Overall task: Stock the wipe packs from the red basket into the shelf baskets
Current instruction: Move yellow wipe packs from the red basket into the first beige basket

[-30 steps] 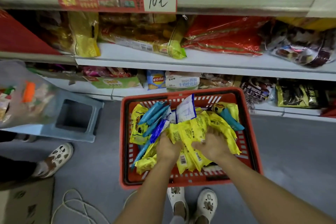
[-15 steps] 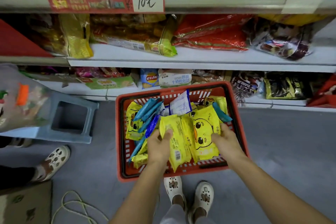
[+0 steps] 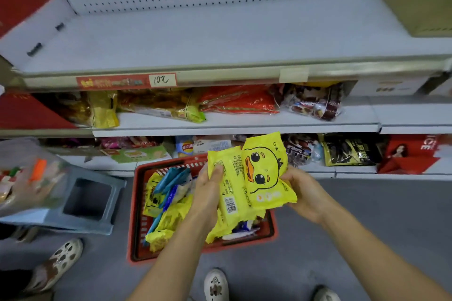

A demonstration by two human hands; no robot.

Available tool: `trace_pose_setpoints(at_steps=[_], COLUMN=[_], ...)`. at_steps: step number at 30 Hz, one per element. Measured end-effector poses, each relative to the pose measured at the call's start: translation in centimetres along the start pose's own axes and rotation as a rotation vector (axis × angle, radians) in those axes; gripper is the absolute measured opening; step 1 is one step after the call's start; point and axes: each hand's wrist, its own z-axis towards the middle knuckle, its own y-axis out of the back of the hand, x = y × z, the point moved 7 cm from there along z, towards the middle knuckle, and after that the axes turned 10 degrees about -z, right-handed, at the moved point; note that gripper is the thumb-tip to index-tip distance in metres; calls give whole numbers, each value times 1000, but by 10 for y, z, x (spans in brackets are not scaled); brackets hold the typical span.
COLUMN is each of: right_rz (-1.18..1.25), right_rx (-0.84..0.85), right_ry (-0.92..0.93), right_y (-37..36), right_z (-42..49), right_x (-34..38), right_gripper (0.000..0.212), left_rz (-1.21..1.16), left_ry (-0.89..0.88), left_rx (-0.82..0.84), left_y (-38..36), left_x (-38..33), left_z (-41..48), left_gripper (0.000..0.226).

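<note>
Several yellow wipe packs (image 3: 247, 178) are held upright above the red basket (image 3: 133, 222), the front one showing a cartoon duck face, the next its barcode back. More yellow packs (image 3: 166, 225) and blue packs (image 3: 171, 178) lie jumbled inside the basket on the grey floor (image 3: 354, 208)

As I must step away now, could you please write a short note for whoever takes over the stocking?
Left hand: grips the yellow duck wipe packs from the left.
Right hand: grips the same bundle from the right, above the red basket.
In the basket: more yellow packs and blue packs.
Done: nothing visibly shelved; no shelf baskets in view.
Left: shelve this bundle, then the rest.
</note>
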Motion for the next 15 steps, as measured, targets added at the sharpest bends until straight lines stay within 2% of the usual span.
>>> trace_pose_setpoints(at_steps=[2,3,6,7,9,10,13,15], right_rz=[-24,-40,-56,-73,-191,-310,-604,-603], right_rx=[-10,-18,-10,29,106,86,-85,-180], right_ry=[-36,-57,-68,-42,-1,25,164,232], right_y=[35,53,109,124,150,166,214,243], right_z=[-19,-30,-61,-72,-95,-104,-126,-133], right_x=[12,20,50,63,86,96,133,157], right_gripper=[29,28,30,33,39,36,27,24], left_rz=[-50,-52,-45,-68,-100,-114,-119,-85], left_ry=[-1,1,-15,-20,-45,-65,-122,-142], left_rx=[52,79,119,108,87,85,94,120], left_y=[-43,-68,-141,-163,-207,-229,-285,-315], left_x=[1,4,18,25,32,33,27,15], left_z=[-17,-27,-56,-63,-76,-82,-94,-97], left_gripper=[28,34,74,74,56,47,38,37])
